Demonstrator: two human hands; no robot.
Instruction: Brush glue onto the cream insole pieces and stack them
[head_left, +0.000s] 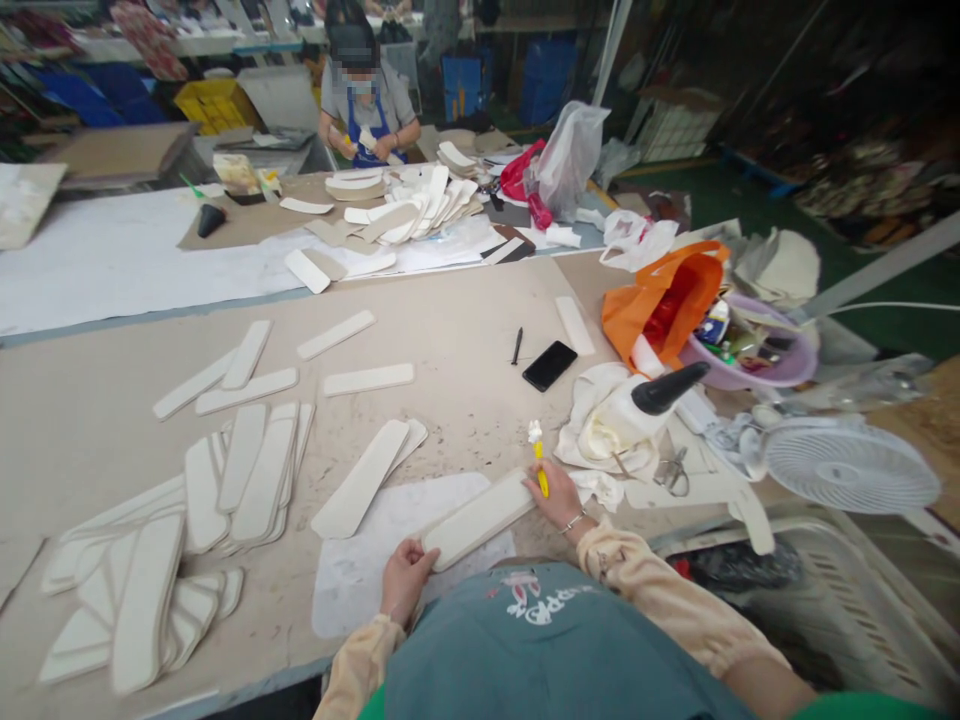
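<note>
A long cream insole strip (480,517) lies on a white sheet (360,570) in front of me. My left hand (405,578) grips its near end with curled fingers. My right hand (556,494) rests at the strip's far end, closed round a yellow-handled glue brush (538,456) with its bristles pointing up. Two more strips (367,474) lie just left of the sheet, and a heap of similar strips (187,530) spreads over the left of the table.
A white glue bottle with a black nozzle (654,396) lies on rags, with scissors (675,470) beside it. A black phone (550,365), a pen (517,345), an orange bag (660,300), a pink basin (750,360) and a white fan (847,465) sit right. Another person (366,100) works at the far table.
</note>
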